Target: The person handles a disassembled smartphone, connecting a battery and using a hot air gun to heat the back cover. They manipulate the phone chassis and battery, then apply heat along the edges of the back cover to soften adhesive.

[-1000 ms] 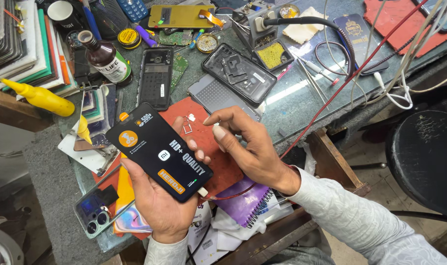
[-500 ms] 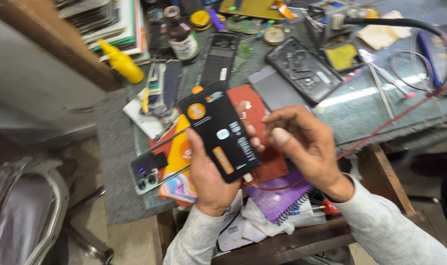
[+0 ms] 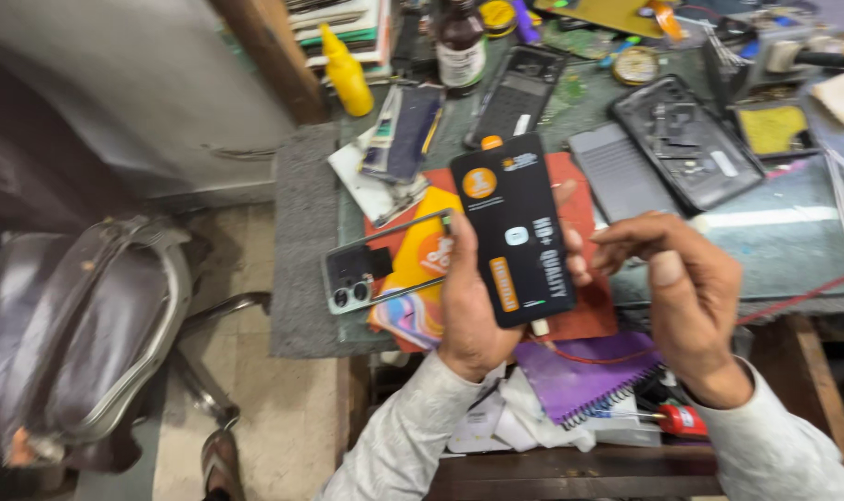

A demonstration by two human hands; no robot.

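At the centre of the frame the left hand [image 3: 473,311] clasps a flat black box [image 3: 515,232] with orange marks, its grip closed around the lower edge, holding it above the cluttered surface [image 3: 784,246]. The right hand [image 3: 686,292] hovers just right of the box, fingers curled and holding nothing. Below lie a red mat [image 3: 589,311] and a purple notebook [image 3: 584,380]; a phone back cover [image 3: 357,274] sits left of centre.

A flat black package [image 3: 515,232] with orange patches stood upright in the left hand [image 3: 468,315]; an orange packet [image 3: 422,269] lay beneath it on the worktop [image 3: 774,250]. A brown bottle [image 3: 461,42] behind carried a white label.
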